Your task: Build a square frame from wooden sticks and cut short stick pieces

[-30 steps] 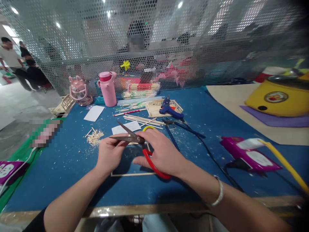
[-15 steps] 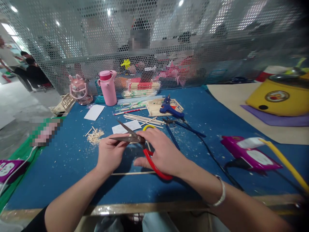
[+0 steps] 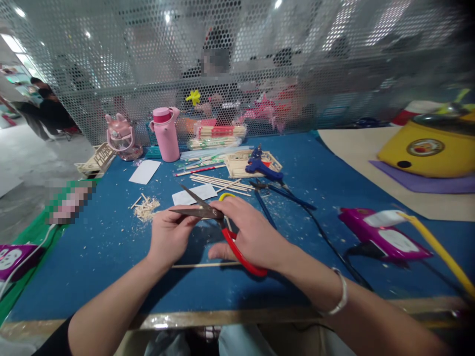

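Observation:
My right hand (image 3: 252, 230) grips a pair of scissors (image 3: 202, 211) with red handles, its blades apart and pointing left. My left hand (image 3: 171, 235) is closed in a pinch at the blades, on a thin wooden stick mostly hidden by the fingers and scissors. Below the hands another wooden stick (image 3: 204, 265) lies flat on the blue table. Just behind the hands are a white paper slip (image 3: 193, 195) and several loose sticks (image 3: 222, 182). A pile of wood scraps (image 3: 146, 208) lies left of my left hand.
A blue glue gun (image 3: 264, 169) rests on a small wooden stick tray (image 3: 237, 165), with pliers (image 3: 267, 188) nearby. A pink bottle (image 3: 166, 136) stands at the back. On the right are a purple device (image 3: 386, 237) and a yellow pot (image 3: 426, 148). Perforated metal (image 3: 148, 59) closes the far side.
The scissors and both hands stay almost in place. My right hand and the red handles have shifted very slightly right; the blades remain apart.

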A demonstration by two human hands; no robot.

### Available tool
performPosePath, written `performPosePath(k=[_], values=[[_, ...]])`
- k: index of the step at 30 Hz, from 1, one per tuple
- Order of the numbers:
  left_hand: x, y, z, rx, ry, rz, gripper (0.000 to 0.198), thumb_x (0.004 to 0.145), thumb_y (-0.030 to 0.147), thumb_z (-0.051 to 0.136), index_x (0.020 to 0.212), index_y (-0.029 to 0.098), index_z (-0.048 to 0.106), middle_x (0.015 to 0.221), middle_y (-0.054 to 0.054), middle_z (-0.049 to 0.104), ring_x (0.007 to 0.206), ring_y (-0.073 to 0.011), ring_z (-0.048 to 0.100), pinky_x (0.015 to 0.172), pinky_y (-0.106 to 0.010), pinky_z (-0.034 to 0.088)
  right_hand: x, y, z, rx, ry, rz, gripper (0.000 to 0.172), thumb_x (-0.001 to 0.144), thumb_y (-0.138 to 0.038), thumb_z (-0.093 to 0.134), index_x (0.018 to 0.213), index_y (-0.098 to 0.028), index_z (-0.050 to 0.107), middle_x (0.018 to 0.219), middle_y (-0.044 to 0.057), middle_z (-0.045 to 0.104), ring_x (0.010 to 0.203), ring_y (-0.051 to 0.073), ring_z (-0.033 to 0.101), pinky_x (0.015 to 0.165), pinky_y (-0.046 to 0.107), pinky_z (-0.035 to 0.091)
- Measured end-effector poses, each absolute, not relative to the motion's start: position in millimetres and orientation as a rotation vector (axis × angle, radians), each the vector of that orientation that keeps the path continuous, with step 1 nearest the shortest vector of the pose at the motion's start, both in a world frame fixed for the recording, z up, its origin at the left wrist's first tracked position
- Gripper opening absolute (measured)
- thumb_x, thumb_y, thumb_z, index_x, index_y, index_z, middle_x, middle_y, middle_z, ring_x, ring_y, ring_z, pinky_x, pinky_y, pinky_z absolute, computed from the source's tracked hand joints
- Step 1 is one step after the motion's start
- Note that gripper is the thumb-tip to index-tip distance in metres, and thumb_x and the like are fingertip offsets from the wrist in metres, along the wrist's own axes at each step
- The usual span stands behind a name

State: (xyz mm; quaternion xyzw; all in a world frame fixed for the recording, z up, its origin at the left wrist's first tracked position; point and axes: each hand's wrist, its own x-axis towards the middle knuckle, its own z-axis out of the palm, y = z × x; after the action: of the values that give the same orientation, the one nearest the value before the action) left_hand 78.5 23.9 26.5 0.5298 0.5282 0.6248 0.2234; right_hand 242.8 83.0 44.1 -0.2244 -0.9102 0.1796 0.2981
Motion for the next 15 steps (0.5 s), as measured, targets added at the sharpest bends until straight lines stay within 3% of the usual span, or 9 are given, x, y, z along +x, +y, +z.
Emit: performPosePath(k=[7,15], values=[[78.8,24.3,23.5,1.471,1.486,1.784,0.01,0.067,0.014,0.065,0.072,0.02,0.073,0.07,-0.001,0.073,0.064,-0.0152,0.067,0.06,-0.024,0.055,242.7,82.3,44.4,-0.635,-2.422,0.415,0.076,0.056,-0.068,0.065,0.109,-0.014,0.055,0.094,0.011,0.059,0.087,0.026,0.053,0.079,0.043,0.043],[78.0,22.1,25.2,1.592,1.51,1.778,0.014,0.069,0.011,0.063,0.075,0.02,0.073,0.073,0.0,0.073,0.065,-0.0133,0.067,0.06,-0.021,0.053,242.4,81.2,42.8,-0.612,-2.376,0.461,0.067,0.06,-0.068,0.061,0.1,-0.015,0.059,0.085,0.009,0.061,0.077,0.022,0.054,0.07,0.035,0.044]])
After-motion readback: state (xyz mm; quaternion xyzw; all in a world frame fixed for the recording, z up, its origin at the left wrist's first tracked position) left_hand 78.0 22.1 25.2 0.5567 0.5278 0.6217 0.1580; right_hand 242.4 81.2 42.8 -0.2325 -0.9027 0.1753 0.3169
